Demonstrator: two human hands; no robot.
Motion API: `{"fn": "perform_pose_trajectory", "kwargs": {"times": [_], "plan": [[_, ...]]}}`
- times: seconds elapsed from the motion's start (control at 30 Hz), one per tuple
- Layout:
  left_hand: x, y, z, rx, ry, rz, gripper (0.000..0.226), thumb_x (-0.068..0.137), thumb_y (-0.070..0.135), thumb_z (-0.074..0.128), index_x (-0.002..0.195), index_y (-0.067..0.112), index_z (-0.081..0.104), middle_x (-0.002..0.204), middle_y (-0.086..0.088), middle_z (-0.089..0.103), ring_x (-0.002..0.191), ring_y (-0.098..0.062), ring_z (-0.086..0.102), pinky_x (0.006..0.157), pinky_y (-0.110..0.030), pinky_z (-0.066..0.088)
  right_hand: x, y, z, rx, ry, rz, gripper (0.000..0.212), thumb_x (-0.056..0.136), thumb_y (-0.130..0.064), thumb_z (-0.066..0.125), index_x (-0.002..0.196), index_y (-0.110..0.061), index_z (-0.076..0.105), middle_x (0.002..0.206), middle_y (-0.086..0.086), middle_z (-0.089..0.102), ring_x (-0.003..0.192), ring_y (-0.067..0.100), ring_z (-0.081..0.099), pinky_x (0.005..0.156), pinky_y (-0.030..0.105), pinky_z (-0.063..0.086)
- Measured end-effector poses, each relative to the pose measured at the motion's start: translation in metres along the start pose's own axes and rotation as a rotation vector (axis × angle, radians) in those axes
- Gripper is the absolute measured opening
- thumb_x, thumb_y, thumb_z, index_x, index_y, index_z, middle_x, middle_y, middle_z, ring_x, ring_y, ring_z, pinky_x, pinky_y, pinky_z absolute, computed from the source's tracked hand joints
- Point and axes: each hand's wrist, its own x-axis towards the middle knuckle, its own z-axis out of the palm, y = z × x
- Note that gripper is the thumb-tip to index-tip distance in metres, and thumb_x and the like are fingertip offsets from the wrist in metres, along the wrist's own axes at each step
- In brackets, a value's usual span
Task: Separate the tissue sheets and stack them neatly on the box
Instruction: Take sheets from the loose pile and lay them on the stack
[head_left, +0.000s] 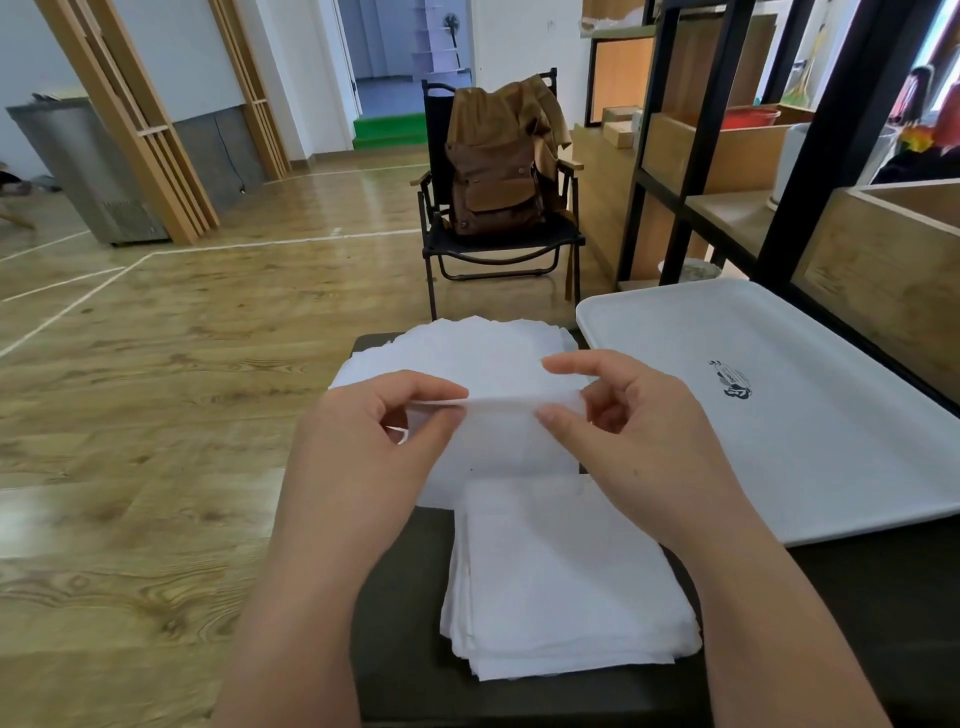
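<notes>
I hold one white tissue sheet (498, 441) up above the dark table (405, 649). My left hand (374, 447) pinches its upper left edge between thumb and fingers. My right hand (634, 431) pinches its upper right edge the same way. Below it, near me, lies a squared pile of folded white tissues (566, 587). Farther away lies a fanned stack of white sheets (483, 348); whatever it rests on is hidden beneath it.
A large white tray (810, 415) with a small dark logo sits on the right of the table. Beyond the table stands a black folding chair (498, 249) with a brown backpack. A black-framed shelf with wooden boxes (883, 260) runs along the right.
</notes>
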Motion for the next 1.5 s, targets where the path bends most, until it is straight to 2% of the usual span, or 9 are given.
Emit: {"fn": "perform_pose_trajectory", "kwargs": {"times": [0.23, 0.4, 0.57, 0.73, 0.97, 1.13, 1.23, 1.33, 1.5], "plan": [[-0.002, 0.006, -0.004, -0.001, -0.036, 0.005, 0.011, 0.080, 0.036, 0.072, 0.081, 0.047, 0.073, 0.077, 0.026, 0.066, 0.056, 0.002, 0.050, 0.055, -0.009, 0.041, 0.000, -0.001, -0.001, -0.085, -0.014, -0.041, 0.004, 0.081, -0.040, 0.071, 0.079, -0.042, 0.068, 0.101, -0.019, 0.056, 0.081, -0.006, 0.051, 0.072, 0.015, 0.040], [-0.001, 0.009, -0.010, -0.028, -0.017, -0.027, 0.008, 0.082, 0.043, 0.070, 0.082, 0.051, 0.071, 0.104, 0.031, 0.061, 0.062, 0.003, 0.056, 0.058, -0.011, 0.040, -0.001, -0.013, -0.009, 0.067, -0.062, -0.050, 0.006, 0.086, -0.032, 0.070, 0.080, -0.030, 0.071, 0.074, -0.010, 0.068, 0.063, 0.007, 0.059, 0.056, 0.020, 0.046], [-0.008, 0.023, -0.019, -0.251, -0.173, -0.017, 0.008, 0.088, 0.035, 0.067, 0.085, 0.035, 0.074, 0.065, 0.006, 0.066, 0.054, -0.001, 0.053, 0.053, -0.014, 0.042, -0.007, -0.023, -0.023, 0.206, -0.121, -0.008, 0.004, 0.089, -0.028, 0.068, 0.089, -0.027, 0.072, 0.061, 0.011, 0.064, 0.056, 0.020, 0.060, 0.054, 0.025, 0.049], [-0.012, 0.023, -0.022, -0.269, -0.407, -0.143, 0.012, 0.090, 0.028, 0.066, 0.094, 0.035, 0.074, 0.067, -0.019, 0.062, 0.064, -0.016, 0.061, 0.060, -0.027, 0.049, -0.011, -0.019, -0.046, 0.042, -0.358, 0.143, 0.020, 0.082, -0.037, 0.070, 0.101, -0.040, 0.066, 0.067, 0.005, 0.068, 0.059, 0.007, 0.061, 0.062, 0.021, 0.044], [-0.009, 0.005, -0.004, 0.161, -0.719, -0.337, 0.007, 0.094, 0.026, 0.061, 0.091, 0.030, 0.065, 0.050, 0.009, 0.060, 0.048, -0.006, 0.055, 0.062, -0.025, 0.045, -0.011, -0.005, -0.040, -0.304, -0.483, 0.309, 0.025, 0.083, -0.033, 0.074, 0.103, -0.040, 0.061, 0.069, -0.010, 0.066, 0.064, 0.001, 0.063, 0.062, 0.021, 0.040], [-0.005, 0.000, 0.003, 0.292, -0.662, -0.342, 0.004, 0.090, 0.037, 0.064, 0.091, 0.035, 0.060, 0.052, 0.010, 0.065, 0.047, 0.000, 0.056, 0.061, -0.027, 0.046, -0.007, 0.002, -0.035, -0.392, -0.456, 0.314, 0.030, 0.079, -0.038, 0.076, 0.103, -0.042, 0.058, 0.085, -0.008, 0.062, 0.079, 0.005, 0.059, 0.067, 0.022, 0.041], [0.000, -0.006, 0.006, 0.309, -0.356, -0.293, 0.020, 0.079, 0.050, 0.070, 0.089, 0.039, 0.057, 0.051, 0.016, 0.058, 0.047, 0.003, 0.053, 0.052, -0.025, 0.036, -0.005, 0.005, -0.037, -0.440, -0.371, 0.265, 0.032, 0.073, -0.042, 0.079, 0.097, -0.041, 0.059, 0.080, -0.010, 0.063, 0.070, 0.001, 0.058, 0.059, 0.017, 0.038], [0.008, -0.014, 0.016, 0.301, 0.051, -0.204, 0.021, 0.088, 0.036, 0.067, 0.106, 0.033, 0.056, 0.081, 0.014, 0.065, 0.076, -0.003, 0.060, 0.062, -0.027, 0.043, -0.001, 0.008, -0.037, -0.400, -0.173, 0.191, 0.025, 0.073, -0.044, 0.078, 0.090, -0.040, 0.060, 0.069, -0.009, 0.062, 0.064, -0.007, 0.056, 0.047, 0.010, 0.040], [0.018, -0.027, 0.035, 0.454, -0.236, -0.060, 0.072, 0.102, 0.017, 0.047, 0.157, 0.033, 0.002, 0.164, 0.007, 0.013, 0.149, -0.017, 0.016, 0.116, -0.032, 0.020, 0.002, 0.009, -0.027, -0.283, -0.033, 0.141, 0.012, 0.078, -0.043, 0.072, 0.084, -0.037, 0.063, 0.063, -0.007, 0.058, 0.060, -0.004, 0.055, 0.046, 0.007, 0.039]]}}
